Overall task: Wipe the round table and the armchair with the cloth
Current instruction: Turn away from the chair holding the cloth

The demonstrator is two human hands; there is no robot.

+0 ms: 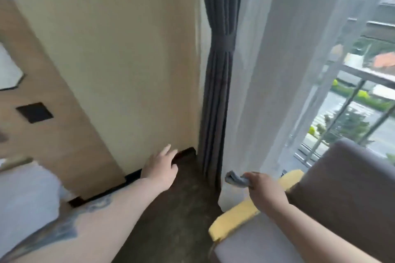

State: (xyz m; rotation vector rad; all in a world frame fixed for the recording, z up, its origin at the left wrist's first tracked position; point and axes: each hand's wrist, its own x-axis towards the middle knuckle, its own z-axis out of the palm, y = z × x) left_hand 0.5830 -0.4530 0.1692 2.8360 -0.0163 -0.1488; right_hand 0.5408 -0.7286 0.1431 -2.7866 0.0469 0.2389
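Grey curtain (218,70) tied mid-height, hangs at wall corner. Sheer white curtain (277,60) just beside it, covering window (363,96). Cream wall (128,70). Dark floor (171,209). Black square plate (34,112) on wood panel (53,134). White bedding (25,203) lower left, blurred.

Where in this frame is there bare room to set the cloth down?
The armchair seat, between the yellow armrest and the right hand holding the cloth, is bare. So is the dark floor between the arms.
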